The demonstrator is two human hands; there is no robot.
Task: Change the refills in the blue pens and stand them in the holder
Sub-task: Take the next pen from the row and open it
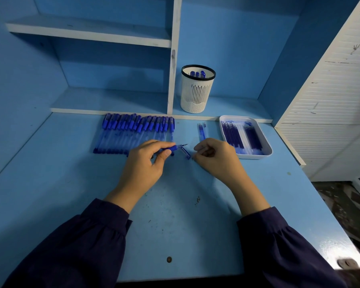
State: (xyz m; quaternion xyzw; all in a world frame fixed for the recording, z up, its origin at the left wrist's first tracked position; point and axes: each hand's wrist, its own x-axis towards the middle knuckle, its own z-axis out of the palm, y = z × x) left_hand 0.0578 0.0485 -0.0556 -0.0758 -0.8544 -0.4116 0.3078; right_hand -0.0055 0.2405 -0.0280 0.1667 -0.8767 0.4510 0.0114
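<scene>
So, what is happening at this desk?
A person's left hand holds one blue pen, tip toward the right hand, whose fingers are curled; whether they hold anything is unclear. More pens lie in a row, a few stand in the white holder, and refills lie in the tray.

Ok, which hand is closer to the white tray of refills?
Right. The right hand sits just left of the tray, close to its near corner; the left hand is farther left, holding a pen.
</scene>
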